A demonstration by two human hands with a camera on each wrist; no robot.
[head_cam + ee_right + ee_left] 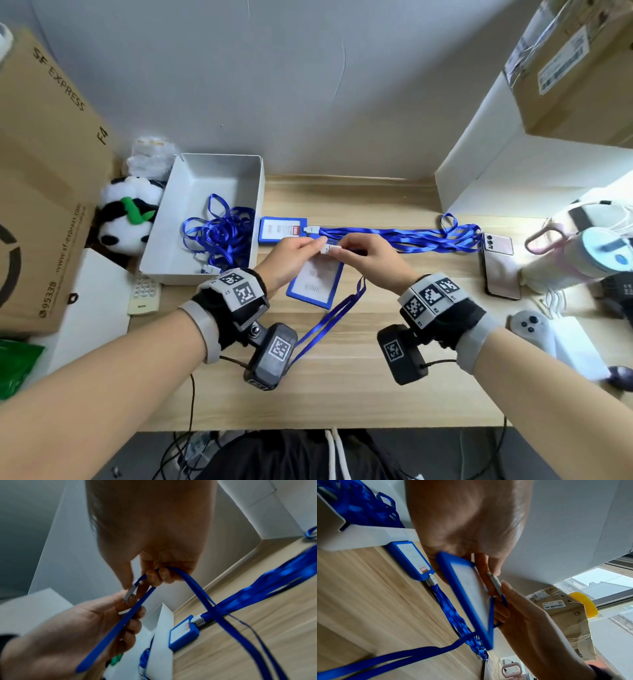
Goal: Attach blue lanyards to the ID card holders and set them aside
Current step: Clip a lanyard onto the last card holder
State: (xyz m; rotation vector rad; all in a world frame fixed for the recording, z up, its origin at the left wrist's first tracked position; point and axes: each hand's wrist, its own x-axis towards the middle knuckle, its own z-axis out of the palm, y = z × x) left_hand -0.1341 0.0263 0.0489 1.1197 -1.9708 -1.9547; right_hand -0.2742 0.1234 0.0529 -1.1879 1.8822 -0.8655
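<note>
Over the middle of the desk my left hand holds a blue ID card holder by its top edge, so it hangs tilted below my fingers. My right hand pinches the white clip of a blue lanyard against the holder's top; its other fingers curl round the strap. In the left wrist view the clip lies along the holder edge. A holder with a lanyard attached lies behind my hands, its strap running right.
A white tray at the left holds several loose blue lanyards. Around it are a cardboard box, a panda plush and a remote. A phone, a bottle and a controller lie at the right.
</note>
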